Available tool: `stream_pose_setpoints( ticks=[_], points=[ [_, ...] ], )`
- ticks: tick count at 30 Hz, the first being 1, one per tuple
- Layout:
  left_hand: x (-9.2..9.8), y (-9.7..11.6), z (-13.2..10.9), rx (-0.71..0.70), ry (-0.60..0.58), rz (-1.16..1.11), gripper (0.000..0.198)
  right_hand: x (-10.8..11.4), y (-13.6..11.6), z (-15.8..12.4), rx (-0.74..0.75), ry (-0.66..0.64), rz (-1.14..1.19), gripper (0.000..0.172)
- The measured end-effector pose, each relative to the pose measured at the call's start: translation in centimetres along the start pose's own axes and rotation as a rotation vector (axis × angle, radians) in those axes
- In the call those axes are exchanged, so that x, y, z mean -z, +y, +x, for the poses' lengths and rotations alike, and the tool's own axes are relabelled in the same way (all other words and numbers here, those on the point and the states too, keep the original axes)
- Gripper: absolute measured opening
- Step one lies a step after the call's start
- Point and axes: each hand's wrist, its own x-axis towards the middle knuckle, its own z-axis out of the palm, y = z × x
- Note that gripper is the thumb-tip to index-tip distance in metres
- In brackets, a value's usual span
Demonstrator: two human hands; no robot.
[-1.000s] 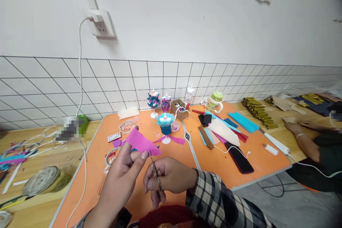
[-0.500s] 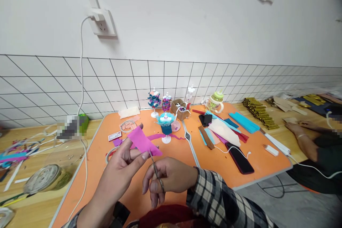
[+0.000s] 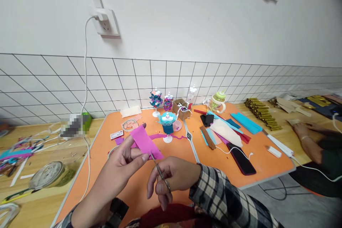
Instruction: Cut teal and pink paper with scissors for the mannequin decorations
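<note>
My left hand pinches a strip of bright pink crepe paper between thumb and fingers, above the orange table. In my right hand are small metal scissors, with fingers through the handles. Their tips meet the paper's lower edge near my left thumb; whether they cut into it is hard to see. Beyond my hands stands a miniature dress form in teal and light-blue paper. A magenta strip trails on the table beside it.
Two decorated dress forms, a small cardboard box and a bottle line the wall. Coloured paper pieces and a phone lie right. A white cable hangs left. A co-worker's hands rest at the far right table.
The view has shifted slightly. My right hand and the scissors have moved a little to the right relative to my left hand. The pink paper stays in my left hand.
</note>
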Motion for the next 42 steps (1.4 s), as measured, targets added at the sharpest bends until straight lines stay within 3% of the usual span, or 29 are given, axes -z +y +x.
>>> stream_pose_setpoints(
  ticks=[7,14,22,27,37,42],
  points=[
    [0.6,0.1,0.1,0.04,-0.019,0.074,0.074,0.5,0.2,-0.4,0.008,-0.047,0.034,0.065],
    [0.7,0.3,0.2,0.029,-0.043,0.067,0.076,0.3,-0.3,-0.4,-0.024,-0.074,-0.008,0.073],
    [1.1,0.1,0.1,0.05,-0.105,0.074,0.084,0.6,-0.2,-0.8,-0.052,-0.076,-0.025,0.068],
    [1.1,1.1,-0.4,0.099,-0.163,0.081,0.079,1.1,-1.1,-1.5,-0.111,-0.184,-0.01,0.063],
    [1.4,1.7,-0.3,0.134,-0.248,0.123,0.071,2.2,-2.7,-1.6,-0.273,-0.309,0.012,0.068],
    [1.7,2.6,-0.2,0.167,-0.306,0.171,0.071,3.0,-3.9,-1.9,-0.341,-0.351,-0.056,0.057]
  ],
)
